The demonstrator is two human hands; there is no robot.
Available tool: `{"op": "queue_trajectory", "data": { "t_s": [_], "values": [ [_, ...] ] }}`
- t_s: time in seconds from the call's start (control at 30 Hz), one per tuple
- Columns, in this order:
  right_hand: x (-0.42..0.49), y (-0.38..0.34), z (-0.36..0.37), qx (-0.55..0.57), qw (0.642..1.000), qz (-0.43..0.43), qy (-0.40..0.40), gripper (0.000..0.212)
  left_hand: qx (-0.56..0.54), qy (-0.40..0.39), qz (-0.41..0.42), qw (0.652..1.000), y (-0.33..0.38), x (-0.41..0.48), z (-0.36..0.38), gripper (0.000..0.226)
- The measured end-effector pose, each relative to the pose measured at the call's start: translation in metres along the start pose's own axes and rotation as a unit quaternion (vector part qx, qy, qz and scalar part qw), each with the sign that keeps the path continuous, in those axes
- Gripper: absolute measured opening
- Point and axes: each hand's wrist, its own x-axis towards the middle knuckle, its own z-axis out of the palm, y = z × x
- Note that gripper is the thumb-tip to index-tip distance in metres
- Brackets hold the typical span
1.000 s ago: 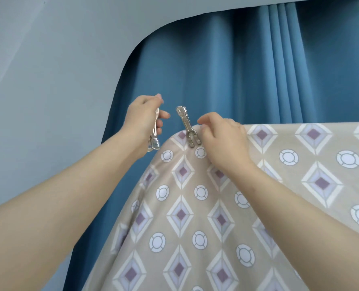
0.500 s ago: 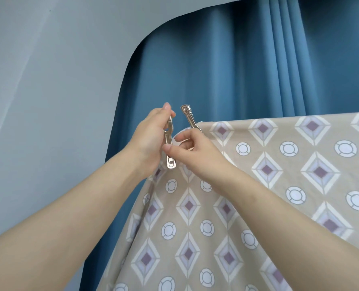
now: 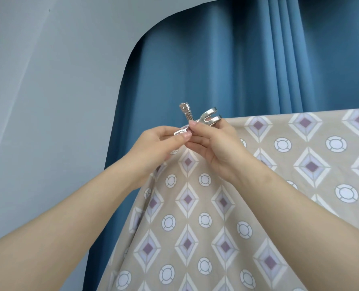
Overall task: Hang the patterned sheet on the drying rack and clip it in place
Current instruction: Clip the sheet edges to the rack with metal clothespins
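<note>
- Patterned sheet (image 3: 227,217): draped over a straight top edge, hanging down and toward the camera; soft woven cloth, beige ground, printed with mauve-centred diamonds and pale ringed circles; left border falling in a loose diagonal fold.
- Drying rack: hidden under the cloth, only the straight fold line along the top telling of a bar.
- Upright clip (image 3: 186,114): shiny stamped metal, flat narrow shape, standing at the sheet's upper left corner; lower end hidden behind fingers.
- Second clip (image 3: 208,119): same bright metal, forked two-pronged end pointing up and right, other end showing between the hands.
- Left hand (image 3: 155,152): thumb and forefinger pinched shut on the flat end of the second clip.
- Right hand (image 3: 216,148): fingers closed around the middle of that clip, just beside the upright one; hands touching each other at the corner.
- Behind: blue curtain (image 3: 227,59), matte, in heavy vertical pleats; smooth grey wall (image 3: 48,80) to the left.
</note>
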Motion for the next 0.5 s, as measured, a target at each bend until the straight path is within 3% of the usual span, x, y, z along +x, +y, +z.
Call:
{"op": "queue_trajectory", "data": {
  "t_s": [0.13,0.23,0.33,0.4,0.5],
  "values": [
    [-0.002,-0.004,0.003,0.041,0.999,0.001,-0.005,0.012,-0.108,-0.024,-0.063,0.992,0.002,-0.001,-0.003,0.041],
    [0.001,-0.001,0.003,-0.058,0.998,0.014,0.011,0.015,-0.141,0.001,-0.08,0.987,0.003,-0.002,-0.004,0.023],
    [0.006,0.003,-0.003,-0.167,0.98,-0.026,0.109,0.021,-0.111,0.077,-0.087,0.987,-0.002,-0.004,-0.01,0.014],
    [0.006,0.004,-0.009,-0.261,0.948,-0.088,0.158,0.017,-0.043,0.104,-0.074,0.991,-0.008,-0.009,-0.017,0.014],
    [0.011,0.005,-0.018,-0.501,0.836,-0.154,0.164,0.02,0.048,0.106,-0.055,0.992,-0.017,-0.018,-0.026,0.024]
  ]
}}
